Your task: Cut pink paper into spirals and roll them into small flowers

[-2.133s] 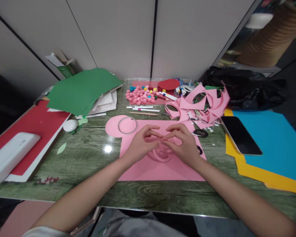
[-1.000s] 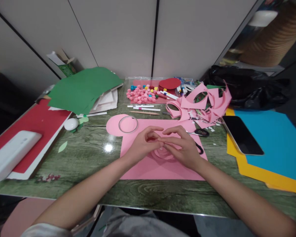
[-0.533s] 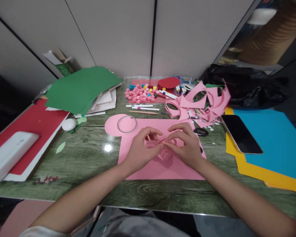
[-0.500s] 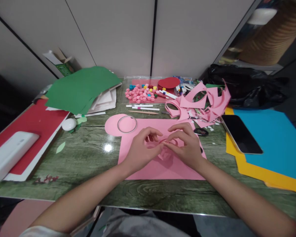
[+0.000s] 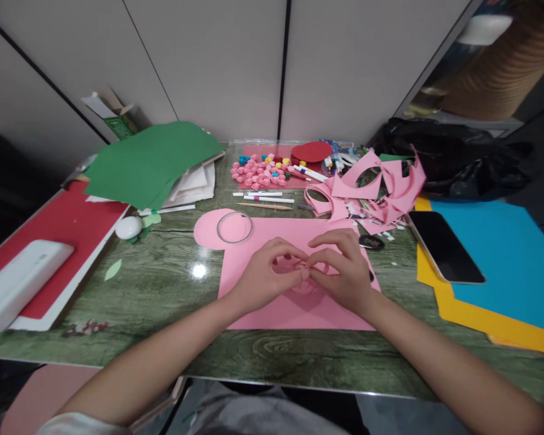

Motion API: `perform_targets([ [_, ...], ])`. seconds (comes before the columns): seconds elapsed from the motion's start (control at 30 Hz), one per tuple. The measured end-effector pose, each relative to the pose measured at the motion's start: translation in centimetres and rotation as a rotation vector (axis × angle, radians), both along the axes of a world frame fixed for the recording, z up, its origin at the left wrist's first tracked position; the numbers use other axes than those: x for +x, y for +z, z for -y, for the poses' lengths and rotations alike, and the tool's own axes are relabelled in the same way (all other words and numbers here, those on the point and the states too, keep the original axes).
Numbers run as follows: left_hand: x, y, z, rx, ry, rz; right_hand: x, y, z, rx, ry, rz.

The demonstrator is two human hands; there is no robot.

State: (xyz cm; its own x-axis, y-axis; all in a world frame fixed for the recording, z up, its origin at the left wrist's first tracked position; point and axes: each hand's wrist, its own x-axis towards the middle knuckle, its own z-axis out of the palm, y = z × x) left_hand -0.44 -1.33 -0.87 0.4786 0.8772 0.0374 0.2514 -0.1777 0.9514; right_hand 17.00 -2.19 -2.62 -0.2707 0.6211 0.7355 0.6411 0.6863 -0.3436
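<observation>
My left hand and my right hand meet over a flat sheet of pink paper. Between their fingertips is a curled pink paper strip, partly hidden by the fingers. Thumb and index finger of each hand pinch it from either side. Below the fingers the strip's loops blend with the sheet, so its full shape cannot be made out. A thin metal ring lies on a pink paper circle at the sheet's upper left corner.
Pink paper offcuts pile up behind my right hand. Pink beads, white pens and a wooden stick lie at the back. A phone rests on blue card at right; green sheets and a white device sit left.
My left fingers have closed in from a looser curl, and both hands' fingertips are now nearer together on the pink paper strip. Other things stay where they were.
</observation>
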Motion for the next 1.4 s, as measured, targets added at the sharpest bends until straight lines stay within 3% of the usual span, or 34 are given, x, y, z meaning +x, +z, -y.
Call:
perform_targets([
  [0.47, 0.1, -0.8, -0.3, -0.442, -0.101, 0.290, 0.1, -0.1, 0.3, 0.063, 0.005, 0.046],
  [0.67, 0.1, -1.0, -0.4, -0.451, -0.084, 0.331, 0.0, 0.4, 0.4, -0.027, 0.021, 0.007],
  [1.13, 0.0, -1.3, -1.0, -0.204, -0.016, 0.201, 0.0, 0.0, 0.1, -0.096, 0.106, 0.034],
  [1.4, 0.2, -1.0, -0.3, -0.337, -0.018, 0.176, -0.1, 0.1, 0.3, -0.099, 0.028, -0.025],
])
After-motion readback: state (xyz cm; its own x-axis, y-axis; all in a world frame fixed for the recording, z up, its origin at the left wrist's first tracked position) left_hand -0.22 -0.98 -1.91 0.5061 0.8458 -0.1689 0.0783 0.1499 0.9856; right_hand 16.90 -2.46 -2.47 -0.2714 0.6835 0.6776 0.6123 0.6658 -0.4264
